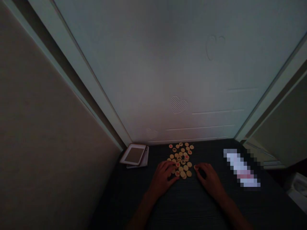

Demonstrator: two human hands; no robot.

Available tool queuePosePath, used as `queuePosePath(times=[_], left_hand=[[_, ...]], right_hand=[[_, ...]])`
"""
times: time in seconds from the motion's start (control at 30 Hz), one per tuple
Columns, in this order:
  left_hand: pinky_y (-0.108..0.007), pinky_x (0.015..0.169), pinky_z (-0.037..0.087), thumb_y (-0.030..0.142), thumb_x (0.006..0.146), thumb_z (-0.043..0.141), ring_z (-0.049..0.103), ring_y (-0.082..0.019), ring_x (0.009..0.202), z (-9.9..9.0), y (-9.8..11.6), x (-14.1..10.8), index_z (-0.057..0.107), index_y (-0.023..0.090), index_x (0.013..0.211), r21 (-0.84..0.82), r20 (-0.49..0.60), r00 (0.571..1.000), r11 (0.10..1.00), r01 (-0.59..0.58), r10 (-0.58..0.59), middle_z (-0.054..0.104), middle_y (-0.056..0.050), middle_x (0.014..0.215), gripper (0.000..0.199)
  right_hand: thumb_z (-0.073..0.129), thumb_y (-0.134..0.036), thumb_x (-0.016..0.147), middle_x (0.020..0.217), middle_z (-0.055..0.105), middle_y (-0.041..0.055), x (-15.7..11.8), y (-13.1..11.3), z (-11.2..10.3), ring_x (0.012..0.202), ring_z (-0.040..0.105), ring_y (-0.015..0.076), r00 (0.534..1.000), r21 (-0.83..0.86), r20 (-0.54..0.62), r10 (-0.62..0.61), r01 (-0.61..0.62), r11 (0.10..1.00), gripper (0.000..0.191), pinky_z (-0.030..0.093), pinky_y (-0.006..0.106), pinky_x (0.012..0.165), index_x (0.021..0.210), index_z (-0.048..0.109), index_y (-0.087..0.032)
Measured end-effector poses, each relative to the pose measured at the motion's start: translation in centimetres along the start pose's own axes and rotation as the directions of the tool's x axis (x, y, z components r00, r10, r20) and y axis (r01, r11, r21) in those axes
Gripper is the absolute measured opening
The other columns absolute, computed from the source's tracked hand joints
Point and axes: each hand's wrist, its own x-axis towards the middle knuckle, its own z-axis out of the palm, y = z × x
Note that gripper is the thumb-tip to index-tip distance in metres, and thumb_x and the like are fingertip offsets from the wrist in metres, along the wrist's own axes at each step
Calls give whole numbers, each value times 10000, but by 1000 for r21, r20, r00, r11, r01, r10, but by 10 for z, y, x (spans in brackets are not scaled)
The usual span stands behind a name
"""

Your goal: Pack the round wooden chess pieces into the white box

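Note:
A loose pile of round, pale wooden xiangqi pieces (pixel 181 169) lies on the dark table, partly overlapping. Some show red or black characters; others look blank. My left hand (pixel 164 175) rests at the pile's left edge, fingers curved and spread apart from the thumb. It touches or covers a few pieces, and I cannot see it gripping any. Right of the pile, my right hand (pixel 209 179) pinches one xiangqi piece (pixel 196 167) with a red mark between thumb and fingers, close to the tabletop.
At the back left of the dark table (pixel 177 207) lies a framed flat object (pixel 135 154) on another flat item. A pixelated, bright object (pixel 242 169) sits at the right. Behind the table rises a pale panel (pixel 153 80) with raised hearts; a wall (pixel 43 127) flanks the left.

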Motion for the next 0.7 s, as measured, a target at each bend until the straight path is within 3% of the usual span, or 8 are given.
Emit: queuePosePath(times=[0.17, 0.37, 0.5, 0.7], left_hand=[[-514, 1092, 480, 287, 832, 820, 556, -292, 1280, -1, -9, -9, 635, 330, 1274, -42, -61, 997, 998, 37, -40, 632, -61, 1337, 482], [-495, 1016, 537, 281, 860, 773, 606, -281, 1186, -3, -14, -16, 671, 315, 1198, -82, -144, 982, 991, 107, -118, 657, -65, 1237, 354], [-523, 1039, 510, 282, 861, 769, 619, -286, 1154, 1, -16, -18, 697, 314, 1135, -75, -163, 977, 989, 130, -141, 658, -67, 1179, 285], [-460, 979, 547, 299, 885, 734, 647, -257, 1079, 5, -20, -19, 703, 304, 1068, -89, -164, 969, 981, 172, -185, 665, -50, 1101, 185]], right_hand=[[600, -375, 936, 1063, 730, 68, -2, 4, -1, 1008, 678, 264, 1000, -4, 20, 0, 0, 1000, 204, 570, 453, 890, 1073, 703, -264], [595, -406, 943, 1095, 729, 72, -4, 1, -2, 1043, 671, 275, 999, 6, 26, 31, -31, 1000, 226, 563, 473, 917, 1086, 708, -272], [593, -383, 943, 1086, 732, 69, -3, 2, -1, 1045, 667, 273, 999, -22, 43, 10, -9, 1000, 206, 559, 473, 917, 1078, 707, -275], [612, -375, 926, 1084, 723, 82, -1, 6, -2, 1041, 658, 286, 998, -118, -56, 40, -47, 992, 196, 543, 491, 919, 1054, 701, -255]])
